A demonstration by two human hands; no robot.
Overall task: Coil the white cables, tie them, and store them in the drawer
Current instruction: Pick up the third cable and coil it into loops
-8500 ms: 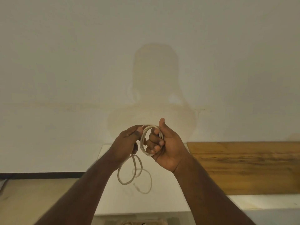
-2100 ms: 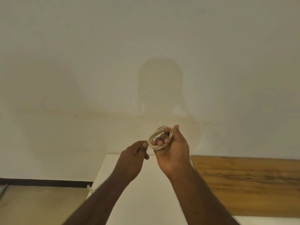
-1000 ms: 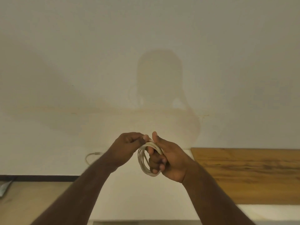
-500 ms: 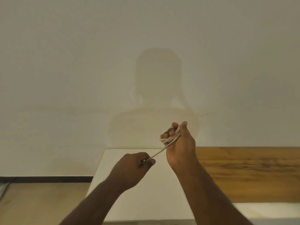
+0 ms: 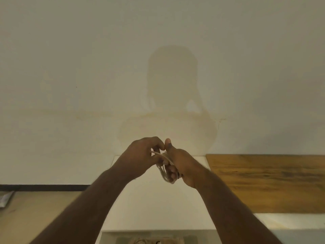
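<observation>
Closed back in from half a second ago: left hand (image 5: 140,156), then drawn down and away with a taut strand, now up against the right hand (image 5: 182,166) again, thumbs almost touching. Left grip pinched on the loose end of the white cable (image 5: 164,170); right grip curled round the coil, loops hanging below its fingers. Held in the air above the white bench (image 5: 158,205), wooden board (image 5: 267,182) to the right.

To tie well, probably: keep the right grip firm so loops stay stacked, pass the end round the bundle's middle, tuck under the last turn, pull snug without kinking.

Counted: two hands, one cable in hand, one board. Open drawer (image 5: 112,237) at bottom edge, something pale coiled inside, number not tellable.
</observation>
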